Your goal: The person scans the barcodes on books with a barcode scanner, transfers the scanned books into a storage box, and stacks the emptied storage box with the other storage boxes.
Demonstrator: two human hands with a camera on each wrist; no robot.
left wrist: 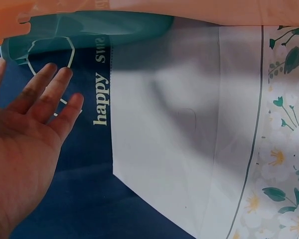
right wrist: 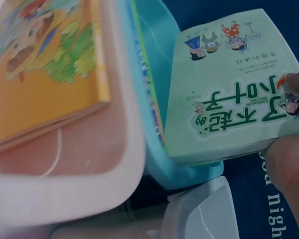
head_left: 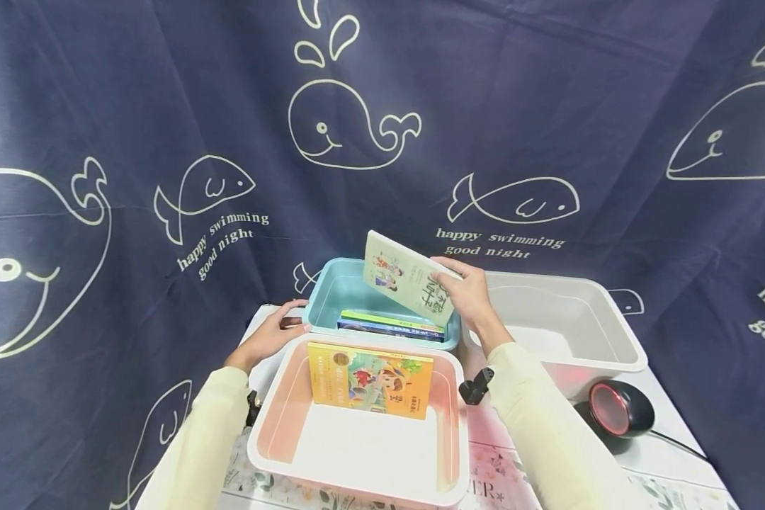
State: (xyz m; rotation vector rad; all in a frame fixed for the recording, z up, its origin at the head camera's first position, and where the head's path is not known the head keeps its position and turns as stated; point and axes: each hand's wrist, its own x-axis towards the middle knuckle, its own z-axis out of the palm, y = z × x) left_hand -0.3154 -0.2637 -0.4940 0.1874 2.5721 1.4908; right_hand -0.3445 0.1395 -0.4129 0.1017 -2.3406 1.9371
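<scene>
My right hand (head_left: pixel 470 292) grips a thick pale green book (head_left: pixel 403 278) by its right end, thumb on the cover. The book is tilted over the blue bin (head_left: pixel 329 294), its cover showing green Chinese characters and small cartoon figures. Inside that bin, several thin books (head_left: pixel 392 327) stand along the near wall, green and blue edges upward. At the bin's left end is my left hand (head_left: pixel 270 338), fingertips right at the rim; the left wrist view shows its fingers (left wrist: pixel 52 97) loosely extended and spread.
In front stands a pink bin (head_left: pixel 277 425) with an orange-yellow picture book (head_left: pixel 370 382) leaning upright on its far wall. A grey-white bin (head_left: pixel 548 304) sits right of the blue one. Near it is a black round device (head_left: pixel 621 409) with a cable. A dark whale-print curtain (head_left: pixel 382 198) hangs behind.
</scene>
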